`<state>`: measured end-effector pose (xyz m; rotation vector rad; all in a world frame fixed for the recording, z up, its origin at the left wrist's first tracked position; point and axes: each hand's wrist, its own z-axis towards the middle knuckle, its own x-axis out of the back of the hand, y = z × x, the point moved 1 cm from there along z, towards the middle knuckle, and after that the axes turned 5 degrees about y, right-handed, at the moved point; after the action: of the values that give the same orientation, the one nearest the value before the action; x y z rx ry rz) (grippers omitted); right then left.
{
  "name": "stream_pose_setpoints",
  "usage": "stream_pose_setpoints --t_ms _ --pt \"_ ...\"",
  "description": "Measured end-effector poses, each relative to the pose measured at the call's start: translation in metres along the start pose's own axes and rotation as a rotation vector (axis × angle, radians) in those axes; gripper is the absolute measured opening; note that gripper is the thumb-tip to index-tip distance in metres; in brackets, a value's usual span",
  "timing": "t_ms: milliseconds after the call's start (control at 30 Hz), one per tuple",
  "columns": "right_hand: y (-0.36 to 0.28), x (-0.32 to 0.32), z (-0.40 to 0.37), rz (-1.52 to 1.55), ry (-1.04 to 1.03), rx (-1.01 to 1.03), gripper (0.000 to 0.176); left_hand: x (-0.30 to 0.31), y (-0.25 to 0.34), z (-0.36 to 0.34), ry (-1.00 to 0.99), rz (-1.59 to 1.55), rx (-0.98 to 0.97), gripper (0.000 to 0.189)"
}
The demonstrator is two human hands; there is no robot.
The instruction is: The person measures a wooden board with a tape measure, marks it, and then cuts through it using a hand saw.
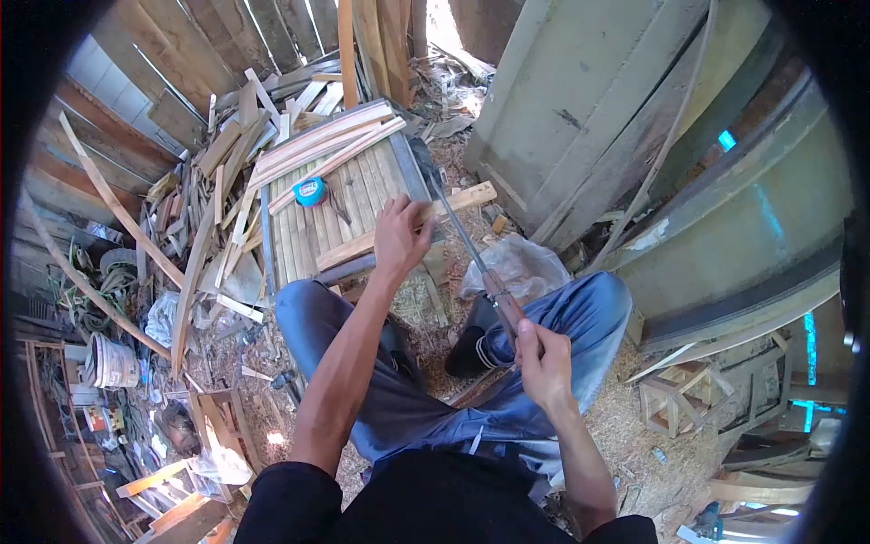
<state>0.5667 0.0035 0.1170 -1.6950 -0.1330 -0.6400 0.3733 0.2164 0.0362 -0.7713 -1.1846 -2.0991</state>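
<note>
**A:** Where is the wooden strip (349, 249)?

**B:** It lies flat across the near edge of the slatted counter (372, 181), with its right end sticking out past the corner. The left hand (399, 240) is on its middle, palm down and fingers curled over the far edge. That grip is closed and pins the strip to the counter.

**A:** How would it handle?

**B:** I'd judge it light, stiff and dry. It's thin enough to chatter or split near an end, and the sawn edges look rough, so it isn't slippery. The best place to hold it is close to the blade, over the supported part rather than the overhang.

**A:** And the hand saw (471, 254)?

**B:** The right hand (542, 363) is wrapped fully around its brown handle, down by the knees. The long, narrow blade slants up and away and meets the strip just right of the left hand. A blade that slim will probably flex, so the handle is the only sensible place to take it.

**A:** What's around them?

**B:** A blue tape measure (310, 191) sits on the slats, well apart from the strip. Behind it, several loose battens (326, 145) lie crosswise on the counter. A crumpled plastic bag (526, 263) is on the ground just beyond the saw. Offcuts (217, 154) are heaped to the left, with a white bucket (113, 363) farther out. The ground (625, 417) is covered with shavings.
</note>
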Motion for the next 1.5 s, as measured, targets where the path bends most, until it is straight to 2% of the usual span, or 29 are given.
stream_pose_setpoints --t_ms 133,233,400,600,867,933,967,1033,1200,1367,1500 --pt "0.005 -0.006 -0.015 -0.004 -0.013 0.061 0.041 -0.003 0.0 -0.003 0.043 0.011 -0.074 0.027" --pt "-0.013 -0.015 -0.016 0.017 0.03 0.134 0.04 0.002 0.003 -0.004 0.002 0.012 -0.027 0.026" --pt "-0.015 -0.013 -0.004 0.035 0.015 0.036 0.038 -0.002 0.005 0.002 0.027 0.01 -0.033 0.026" --pt "-0.039 0.007 -0.004 -0.019 -0.046 0.061 0.039 0.001 0.0 0.001 -0.026 -0.071 -0.047 0.027" --pt "-0.006 -0.003 -0.001 0.001 -0.094 0.104 0.043 0.011 -0.018 0.015 -0.08 -0.165 -0.122 0.033" --pt "-0.018 -0.006 0.0 0.021 -0.118 0.076 0.032 0.016 -0.022 0.019 -0.052 -0.147 -0.139 0.033" --pt "-0.018 -0.01 0.003 0.015 -0.123 0.068 0.032 0.019 -0.025 0.019 -0.057 -0.152 -0.13 0.033" --pt "-0.014 -0.017 0.007 -0.01 -0.124 0.137 0.044 0.023 -0.03 0.016 -0.091 -0.127 -0.046 0.033" --pt "-0.016 -0.015 -0.002 -0.011 -0.094 0.146 0.044 0.022 -0.025 0.002 -0.049 -0.098 -0.024 0.034" --pt "-0.011 -0.006 -0.009 0.089 -0.108 0.007 0.045 0.018 -0.019 -0.006 -0.031 -0.12 -0.055 0.033" --pt "-0.02 -0.012 -0.015 0.083 -0.11 0.03 0.045 0.022 -0.016 -0.005 -0.038 -0.097 -0.067 0.032"
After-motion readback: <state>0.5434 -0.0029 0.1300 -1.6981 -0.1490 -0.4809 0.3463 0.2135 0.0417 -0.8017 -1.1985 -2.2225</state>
